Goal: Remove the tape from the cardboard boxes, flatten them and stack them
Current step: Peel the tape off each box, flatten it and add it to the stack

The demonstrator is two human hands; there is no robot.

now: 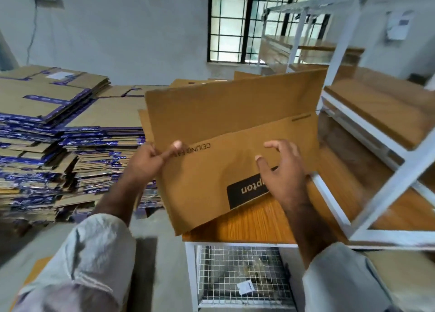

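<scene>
A brown cardboard box [226,132], flattened, with a black printed label, is held tilted above the wooden table [254,220]. My left hand [150,158] grips its left edge, thumb on the front face. My right hand [282,168] rests on the front panel near the label, fingers spread and slightly bent. An upper flap of the box stands up toward the window. I cannot make out any tape on this box.
Tall stacks of flattened boxes with purple tape [58,132] fill the left side. A white metal rack with wooden shelves [381,128] stands at the right. A wire-mesh bin [242,274] sits under the table. A barred window [235,22] is in the far wall.
</scene>
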